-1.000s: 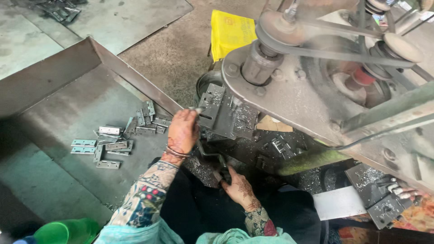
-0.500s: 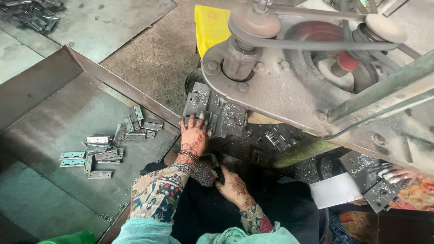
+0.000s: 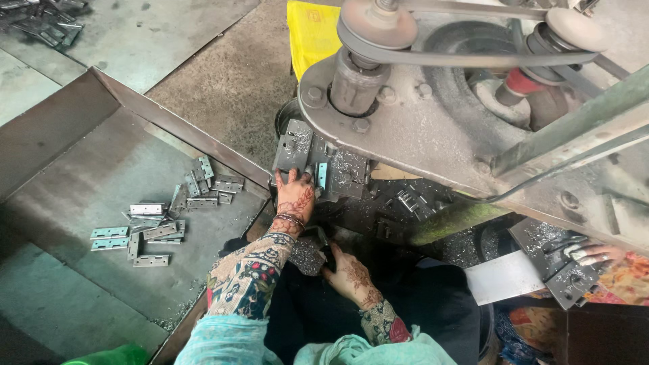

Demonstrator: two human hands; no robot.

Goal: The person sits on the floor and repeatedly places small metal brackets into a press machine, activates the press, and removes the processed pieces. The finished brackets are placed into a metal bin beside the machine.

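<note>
My left hand (image 3: 295, 197), marked with henna, reaches forward to the grey metal fixture plate (image 3: 292, 147) under the machine, fingers resting at its lower edge beside a small upright metal hinge piece (image 3: 322, 176). My right hand (image 3: 353, 276) is lower, near my lap, its fingers on a dark lever handle (image 3: 323, 238) beside a heap of metal shavings (image 3: 307, 253). Both arms wear patterned sleeves. What the left fingers grip is hidden by the hand itself.
A sloped metal tray (image 3: 81, 128) on the left holds several flat metal hinges (image 3: 165, 220). Above sits a belt-driven machine with a pulley (image 3: 377, 23) and belt. A yellow sack (image 3: 312, 30) lies behind. Another person's hand (image 3: 593, 254) rests on a plate at the right.
My left hand has moved from the tray's edge rightward and forward to the fixture plate. The right hand has stayed low by the lever. The camera has shifted slightly.
</note>
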